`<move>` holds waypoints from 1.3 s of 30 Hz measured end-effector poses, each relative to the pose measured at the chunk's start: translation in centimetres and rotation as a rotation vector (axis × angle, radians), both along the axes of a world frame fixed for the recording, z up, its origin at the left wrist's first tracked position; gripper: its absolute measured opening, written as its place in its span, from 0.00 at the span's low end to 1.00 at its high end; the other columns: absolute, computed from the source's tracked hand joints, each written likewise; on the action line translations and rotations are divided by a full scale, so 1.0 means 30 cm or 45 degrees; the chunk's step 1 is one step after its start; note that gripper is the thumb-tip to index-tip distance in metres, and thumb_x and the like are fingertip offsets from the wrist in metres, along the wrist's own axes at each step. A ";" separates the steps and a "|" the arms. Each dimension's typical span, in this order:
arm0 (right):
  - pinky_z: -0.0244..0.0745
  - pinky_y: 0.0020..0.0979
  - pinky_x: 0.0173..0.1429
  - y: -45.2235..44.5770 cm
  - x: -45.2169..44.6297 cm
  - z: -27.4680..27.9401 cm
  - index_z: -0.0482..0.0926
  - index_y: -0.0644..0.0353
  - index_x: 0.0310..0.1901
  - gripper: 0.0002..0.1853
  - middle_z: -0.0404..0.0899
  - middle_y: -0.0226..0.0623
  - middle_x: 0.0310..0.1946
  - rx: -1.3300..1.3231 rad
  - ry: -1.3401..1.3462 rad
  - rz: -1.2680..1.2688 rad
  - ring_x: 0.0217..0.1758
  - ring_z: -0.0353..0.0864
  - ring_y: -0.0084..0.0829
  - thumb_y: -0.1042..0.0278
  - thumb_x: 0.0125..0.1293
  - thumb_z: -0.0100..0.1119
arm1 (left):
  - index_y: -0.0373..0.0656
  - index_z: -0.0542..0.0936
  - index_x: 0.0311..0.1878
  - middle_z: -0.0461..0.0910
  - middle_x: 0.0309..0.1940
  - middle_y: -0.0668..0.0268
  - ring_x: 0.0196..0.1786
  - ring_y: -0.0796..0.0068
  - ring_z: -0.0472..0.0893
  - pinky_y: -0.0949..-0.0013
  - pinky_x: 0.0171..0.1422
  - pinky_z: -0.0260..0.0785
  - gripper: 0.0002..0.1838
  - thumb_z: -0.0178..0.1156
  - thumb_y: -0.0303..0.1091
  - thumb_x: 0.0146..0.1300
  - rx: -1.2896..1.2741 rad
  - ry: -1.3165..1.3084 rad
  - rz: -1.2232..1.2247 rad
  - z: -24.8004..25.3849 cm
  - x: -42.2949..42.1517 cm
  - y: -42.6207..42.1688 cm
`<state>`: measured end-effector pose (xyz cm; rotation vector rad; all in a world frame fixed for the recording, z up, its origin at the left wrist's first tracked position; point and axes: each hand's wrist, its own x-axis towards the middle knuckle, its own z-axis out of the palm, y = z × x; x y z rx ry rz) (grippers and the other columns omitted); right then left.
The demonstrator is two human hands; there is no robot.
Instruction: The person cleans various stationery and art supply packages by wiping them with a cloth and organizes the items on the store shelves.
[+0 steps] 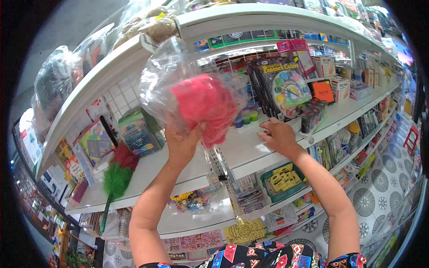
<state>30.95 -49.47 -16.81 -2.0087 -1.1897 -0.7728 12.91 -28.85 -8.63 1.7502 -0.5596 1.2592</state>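
Observation:
My left hand (182, 142) is closed on a crinkled clear plastic bag (156, 80) with a soft pinkish-red item (203, 105) in it, held up in front of the shelf. What the item is, I cannot make out. My right hand (281, 137) reaches over the white shelf (250, 149), its fingers loosely bent and apart, with nothing visible in them. Just left of it stand small paint jars (246, 118) with blue and green contents. Behind it is a "Peacock Colors" paint set (286, 87), and to its right a dark wrapped bundle (313, 114).
A green and red duster (117, 176) leans at the shelf's left end, near a boxed item (138, 134). Below, a green basket (268, 196) holds yellow note packs. Bagged goods (56, 85) sit on the top shelf. Small boxes (342, 87) line the shelf to the right.

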 end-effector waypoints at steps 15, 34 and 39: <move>0.75 0.44 0.41 -0.008 -0.015 0.000 0.82 0.60 0.36 0.12 0.78 0.41 0.33 0.097 0.098 0.015 0.38 0.80 0.44 0.60 0.57 0.62 | 0.37 0.60 0.67 0.71 0.60 0.50 0.63 0.52 0.71 0.60 0.69 0.60 0.38 0.65 0.29 0.53 0.611 0.037 0.422 0.120 0.514 0.085; 0.73 0.43 0.37 -0.001 -0.012 0.006 0.82 0.60 0.37 0.13 0.76 0.40 0.29 0.101 0.132 0.034 0.33 0.80 0.43 0.59 0.58 0.61 | 0.34 0.71 0.61 0.77 0.53 0.60 0.53 0.68 0.76 0.64 0.59 0.68 0.34 0.65 0.51 0.60 -0.499 0.541 -0.122 0.029 0.756 0.337; 0.73 0.43 0.38 -0.004 -0.011 0.008 0.82 0.60 0.36 0.13 0.76 0.39 0.30 0.061 0.131 0.006 0.33 0.80 0.43 0.58 0.58 0.61 | 0.34 0.63 0.66 0.72 0.59 0.56 0.58 0.64 0.74 0.61 0.63 0.68 0.40 0.64 0.52 0.60 -0.709 0.706 -0.261 -0.020 0.828 0.408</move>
